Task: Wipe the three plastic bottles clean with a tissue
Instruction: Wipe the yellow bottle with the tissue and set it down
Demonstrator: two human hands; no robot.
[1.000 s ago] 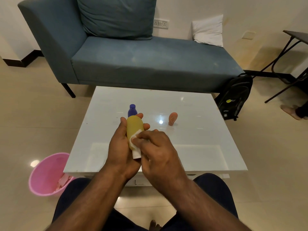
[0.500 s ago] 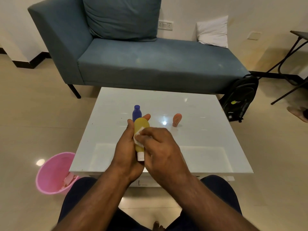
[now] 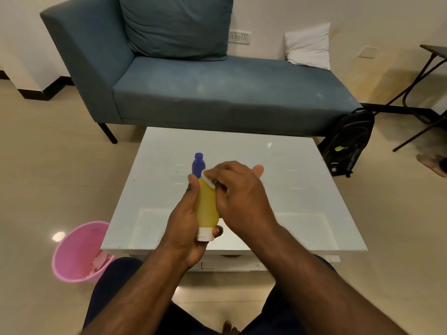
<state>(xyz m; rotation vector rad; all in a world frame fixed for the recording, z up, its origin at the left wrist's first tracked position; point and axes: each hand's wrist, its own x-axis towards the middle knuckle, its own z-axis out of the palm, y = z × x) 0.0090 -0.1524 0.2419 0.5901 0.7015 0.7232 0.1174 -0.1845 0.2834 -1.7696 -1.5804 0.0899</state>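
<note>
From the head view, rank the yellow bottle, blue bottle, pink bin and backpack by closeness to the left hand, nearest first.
1. Yellow bottle: in the left hand's grip.
2. Blue bottle: on the table just beyond.
3. Pink bin: on the floor, lower left.
4. Backpack: far right, by the sofa.

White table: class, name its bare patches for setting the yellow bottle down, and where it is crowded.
Bare: the left strip of the table beside the blue bottle; the right side beyond the right hand; the far strip by the sofa. Crowded: the middle.
</note>
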